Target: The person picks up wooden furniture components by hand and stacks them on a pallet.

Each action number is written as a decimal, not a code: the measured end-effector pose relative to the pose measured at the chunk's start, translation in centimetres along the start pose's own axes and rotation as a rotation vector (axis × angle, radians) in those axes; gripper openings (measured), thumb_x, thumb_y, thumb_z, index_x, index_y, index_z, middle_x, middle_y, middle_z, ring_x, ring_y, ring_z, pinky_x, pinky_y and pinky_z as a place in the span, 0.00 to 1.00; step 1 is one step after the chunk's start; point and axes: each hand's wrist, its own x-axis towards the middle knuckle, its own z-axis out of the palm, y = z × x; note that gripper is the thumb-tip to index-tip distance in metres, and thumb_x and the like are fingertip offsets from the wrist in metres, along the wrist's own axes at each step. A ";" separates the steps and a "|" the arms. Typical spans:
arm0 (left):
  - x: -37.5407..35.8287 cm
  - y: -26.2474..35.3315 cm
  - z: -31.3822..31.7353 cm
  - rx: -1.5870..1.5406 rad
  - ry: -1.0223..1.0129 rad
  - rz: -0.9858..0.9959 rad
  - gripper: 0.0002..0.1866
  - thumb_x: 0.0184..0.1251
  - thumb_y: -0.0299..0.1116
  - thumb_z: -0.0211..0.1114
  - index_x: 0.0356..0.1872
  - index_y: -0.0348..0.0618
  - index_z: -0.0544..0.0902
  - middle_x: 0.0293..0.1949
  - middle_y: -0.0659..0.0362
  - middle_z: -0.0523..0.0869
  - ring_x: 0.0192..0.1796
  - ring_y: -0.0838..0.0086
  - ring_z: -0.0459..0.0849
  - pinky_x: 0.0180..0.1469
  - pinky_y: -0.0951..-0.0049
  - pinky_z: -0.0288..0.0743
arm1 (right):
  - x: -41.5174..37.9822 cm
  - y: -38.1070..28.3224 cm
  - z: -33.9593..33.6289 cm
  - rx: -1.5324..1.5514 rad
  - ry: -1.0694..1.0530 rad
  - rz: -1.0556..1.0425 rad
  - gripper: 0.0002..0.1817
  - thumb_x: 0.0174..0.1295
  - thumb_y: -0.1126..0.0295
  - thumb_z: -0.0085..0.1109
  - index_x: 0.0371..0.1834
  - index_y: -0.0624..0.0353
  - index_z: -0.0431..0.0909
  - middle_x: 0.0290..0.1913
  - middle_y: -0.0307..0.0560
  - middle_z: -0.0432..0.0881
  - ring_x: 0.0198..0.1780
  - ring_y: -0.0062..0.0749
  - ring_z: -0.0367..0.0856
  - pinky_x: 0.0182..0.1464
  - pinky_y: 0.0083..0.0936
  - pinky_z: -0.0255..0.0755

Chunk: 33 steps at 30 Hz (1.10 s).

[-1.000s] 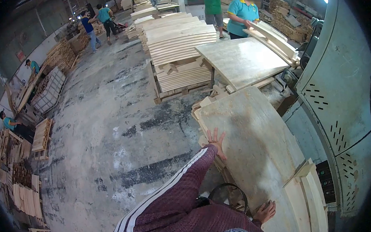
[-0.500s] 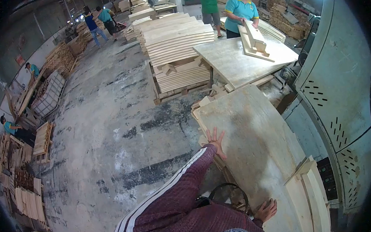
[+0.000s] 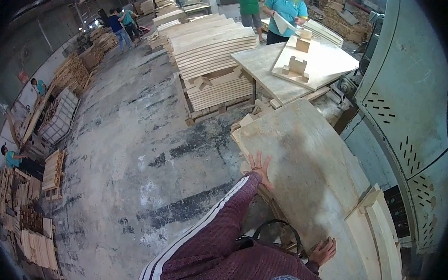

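My left hand point(image 3: 260, 169) lies with spread fingers on the left edge of a wide wooden tabletop point(image 3: 291, 156). Lower down, my right hand point(image 3: 323, 252) rests on the near part of the same surface, its fingers stretched out and holding nothing. To the right of that hand, a pale wooden board with a raised strip point(image 3: 375, 228) lies along the tabletop's right side. A black strap point(image 3: 278, 222) loops between my body and the table.
Beyond stands another table point(image 3: 260, 66) bearing a wooden piece with notched blocks point(image 3: 297, 63). A co-worker point(image 3: 285, 13) in a turquoise shirt stands behind it. Stacked boards point(image 3: 213, 48) are left of it, a green metal cabinet point(image 3: 412, 108) at right. Other people stand farther off.
The co-worker at the far table has lifted a flat wooden piece away from the block assembly, which now lies farther left and turned. My hands have hardly moved.
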 end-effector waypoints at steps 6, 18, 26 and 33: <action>1.2 -0.5 1.5 0.023 0.075 0.002 0.82 0.19 0.58 0.86 0.75 0.81 0.30 0.74 0.57 0.11 0.74 0.43 0.11 0.57 0.10 0.41 | 0.1 0.0 -0.1 -0.008 0.011 -0.010 0.23 0.63 0.65 0.58 0.62 0.51 0.70 0.66 0.48 0.70 0.67 0.47 0.65 0.69 0.45 0.55; 1.0 -0.2 1.0 0.048 0.050 -0.015 0.82 0.21 0.58 0.86 0.75 0.79 0.29 0.74 0.58 0.10 0.74 0.44 0.11 0.58 0.12 0.43 | 0.0 0.7 0.5 0.029 0.063 -0.047 0.22 0.63 0.66 0.58 0.61 0.52 0.71 0.64 0.50 0.71 0.66 0.49 0.66 0.68 0.46 0.56; 1.3 -0.3 1.1 0.078 0.038 0.006 0.82 0.21 0.59 0.86 0.75 0.77 0.26 0.72 0.57 0.08 0.72 0.42 0.09 0.60 0.15 0.47 | 0.1 0.8 0.6 0.027 0.050 -0.034 0.22 0.63 0.64 0.59 0.61 0.51 0.71 0.65 0.49 0.70 0.66 0.49 0.65 0.68 0.46 0.56; 1.4 -0.4 1.3 0.125 0.058 0.010 0.82 0.21 0.61 0.85 0.75 0.77 0.27 0.74 0.56 0.10 0.73 0.41 0.10 0.60 0.15 0.48 | 0.2 0.8 0.3 0.003 0.030 -0.027 0.23 0.62 0.65 0.58 0.61 0.55 0.71 0.65 0.53 0.70 0.64 0.52 0.66 0.67 0.48 0.58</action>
